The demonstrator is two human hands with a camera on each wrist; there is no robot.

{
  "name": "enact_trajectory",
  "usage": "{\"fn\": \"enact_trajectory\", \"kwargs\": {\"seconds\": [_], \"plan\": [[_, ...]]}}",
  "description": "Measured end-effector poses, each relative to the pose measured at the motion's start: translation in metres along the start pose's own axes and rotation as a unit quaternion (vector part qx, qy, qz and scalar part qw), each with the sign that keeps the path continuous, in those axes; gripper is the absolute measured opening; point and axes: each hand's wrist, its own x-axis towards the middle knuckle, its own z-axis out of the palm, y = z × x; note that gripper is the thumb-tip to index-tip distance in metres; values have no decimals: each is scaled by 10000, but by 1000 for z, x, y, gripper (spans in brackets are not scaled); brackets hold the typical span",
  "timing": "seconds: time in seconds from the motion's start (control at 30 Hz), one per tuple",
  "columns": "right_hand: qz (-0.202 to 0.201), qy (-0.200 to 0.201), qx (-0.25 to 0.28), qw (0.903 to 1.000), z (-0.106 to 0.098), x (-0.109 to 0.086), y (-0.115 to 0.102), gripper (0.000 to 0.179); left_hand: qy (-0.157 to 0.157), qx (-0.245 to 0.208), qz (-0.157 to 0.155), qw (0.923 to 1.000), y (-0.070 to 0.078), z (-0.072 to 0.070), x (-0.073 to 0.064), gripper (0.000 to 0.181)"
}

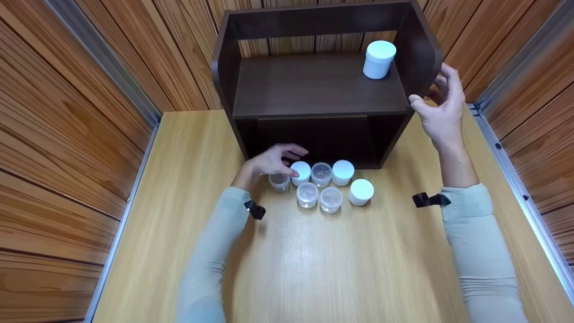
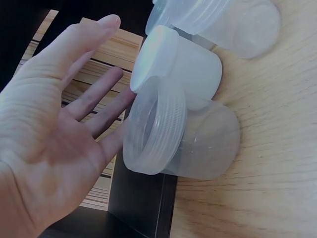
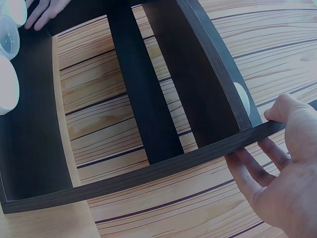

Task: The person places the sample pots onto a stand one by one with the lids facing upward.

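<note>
A dark brown two-tier shelf stands on the table. My right hand grips its right side panel, thumb at the front edge and fingers against the outer face. My left hand is held with spread fingers over the left end of a cluster of small jars. Closest to it are a clear jar, partly covered by the hand in the head view, and a white jar. In the left wrist view nothing lies in the palm. Whether the fingertips touch the jars I cannot tell.
A larger white lidded jar stands on the upper tier, at the right. Before the lower tier are more jars, among them a clear jar and a white jar. Wood-patterned walls enclose the table.
</note>
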Motion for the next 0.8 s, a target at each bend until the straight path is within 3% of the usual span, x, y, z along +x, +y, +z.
{"fn": "enact_trajectory", "kwargs": {"seconds": [0.3,0.8], "plan": [[234,53,-70,9997,0,3,3,61,-166,294,-501,9982,-5,5,8,73],[25,2,90,10000,1,1,0,61,-213,250,-696,9970,-10,9,10,76]]}}
